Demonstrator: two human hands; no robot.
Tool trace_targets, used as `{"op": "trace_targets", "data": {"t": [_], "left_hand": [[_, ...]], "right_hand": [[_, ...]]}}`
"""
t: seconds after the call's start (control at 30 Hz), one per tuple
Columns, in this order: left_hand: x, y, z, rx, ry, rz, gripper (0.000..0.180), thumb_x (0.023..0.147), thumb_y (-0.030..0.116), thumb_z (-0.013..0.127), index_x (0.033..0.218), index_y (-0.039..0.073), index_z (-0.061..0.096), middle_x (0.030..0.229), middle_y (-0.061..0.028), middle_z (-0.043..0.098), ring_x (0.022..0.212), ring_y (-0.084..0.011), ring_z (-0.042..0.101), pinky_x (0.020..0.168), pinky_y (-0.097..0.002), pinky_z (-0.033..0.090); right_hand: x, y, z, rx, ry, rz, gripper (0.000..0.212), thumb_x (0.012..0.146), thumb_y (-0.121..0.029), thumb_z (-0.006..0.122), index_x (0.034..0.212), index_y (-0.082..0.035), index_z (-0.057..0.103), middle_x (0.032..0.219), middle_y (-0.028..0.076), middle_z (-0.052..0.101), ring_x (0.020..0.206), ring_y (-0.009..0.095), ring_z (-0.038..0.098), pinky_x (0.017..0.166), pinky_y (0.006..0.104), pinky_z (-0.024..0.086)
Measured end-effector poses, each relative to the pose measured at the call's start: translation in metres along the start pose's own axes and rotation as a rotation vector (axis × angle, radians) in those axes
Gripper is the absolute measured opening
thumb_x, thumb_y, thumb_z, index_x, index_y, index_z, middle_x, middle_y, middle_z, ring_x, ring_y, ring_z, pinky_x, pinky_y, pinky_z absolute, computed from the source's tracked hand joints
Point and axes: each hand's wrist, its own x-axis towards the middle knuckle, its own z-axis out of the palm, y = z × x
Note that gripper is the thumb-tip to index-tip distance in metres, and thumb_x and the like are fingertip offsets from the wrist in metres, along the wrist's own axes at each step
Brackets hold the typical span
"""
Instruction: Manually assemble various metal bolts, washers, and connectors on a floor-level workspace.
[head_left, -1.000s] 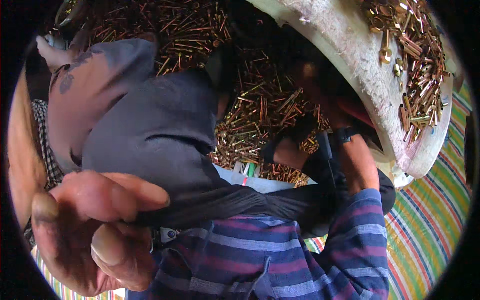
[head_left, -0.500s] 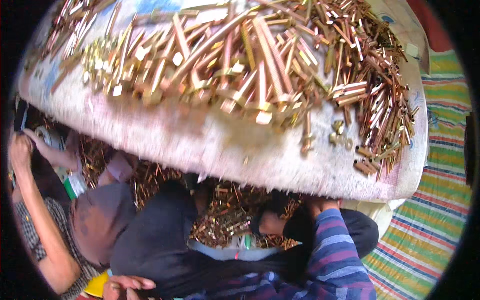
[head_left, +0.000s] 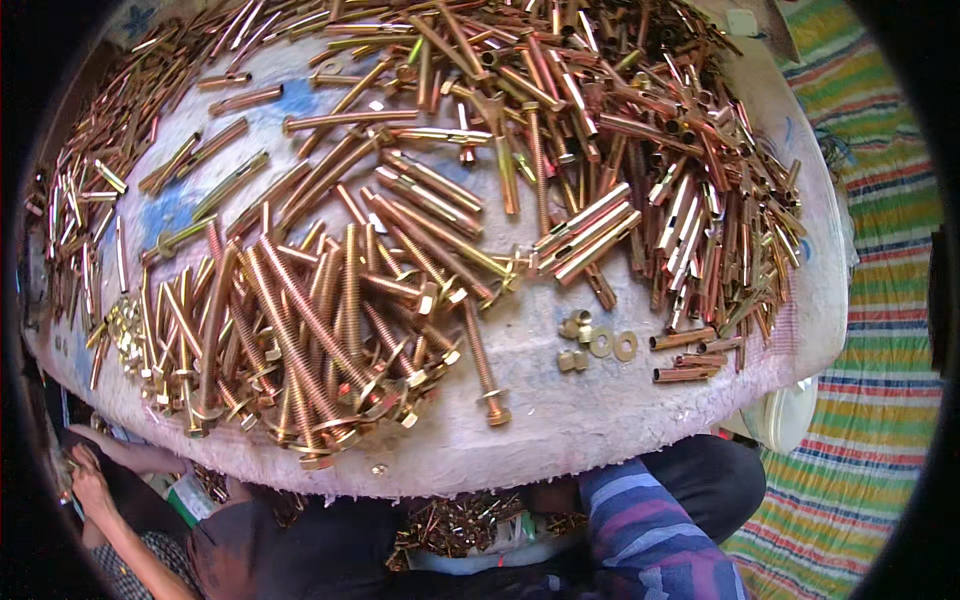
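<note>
My right forearm, in a striped blue and purple sleeve, reaches up to the near table edge; the hand is hidden beneath it. My left hand does not show. On the cloth-covered table lies a heap of brass-coloured threaded bolts, many with washers and hex heads toward me. One separate bolt lies to their right. Further right are a few small nuts and two flat washers. Slotted metal tubes are piled along the right side, with a few short tubes near the edge.
A basin of metal parts stands between my legs below the table. At lower left, another person's hand and forearm show. A white bucket sits under the right corner. Striped sheeting covers the floor at right.
My view has shifted, so the table sits lower and more of its top shows. My left hand, earlier at the lower left, has left the picture. My right hand has passed out of sight.
</note>
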Motion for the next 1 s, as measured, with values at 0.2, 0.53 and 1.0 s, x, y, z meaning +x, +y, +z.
{"op": "trace_targets", "data": {"t": [0.2,0.53,1.0], "left_hand": [[0.034,0.03,0.009,-0.564,0.062,-0.453,0.036,0.1,-0.002,0.051,0.136,-0.005,0.045,0.107,-0.0217,0.062,0.086,-0.0228,0.062,0.08,-0.0344,0.054],[0.056,0.047,0.019,-0.557,0.07,-0.35,0.032,0.097,-0.007,0.053,0.129,-0.007,0.052,0.1,-0.0224,0.063,0.08,-0.0229,0.06,0.072,-0.0329,0.053],[0.038,0.037,0.011,-0.701,-0.103,-0.663,0.029,0.099,-0.002,0.055,0.128,-0.007,0.055,0.108,-0.0207,0.063,0.092,-0.0228,0.063,0.078,-0.0349,0.057]], "right_hand": [[-0.007,0.012,-0.008,0.05,0.03,0.026,0.042,0.097,-0.033,0.05,0.129,-0.005,0.052,0.109,0.013,0.062,0.093,0.024,0.063,0.072,0.036,0.056],[-0.025,0.025,-0.001,0.099,0.011,0.059,0.043,0.098,-0.035,0.049,0.129,-0.006,0.052,0.107,0.012,0.062,0.091,0.023,0.063,0.069,0.0347,0.056],[-0.052,0.03,-0.013,0.113,0.008,0.036,0.043,0.1,-0.038,0.048,0.129,-0.006,0.052,0.105,0.011,0.062,0.087,0.021,0.063,0.065,0.033,0.057]]}}
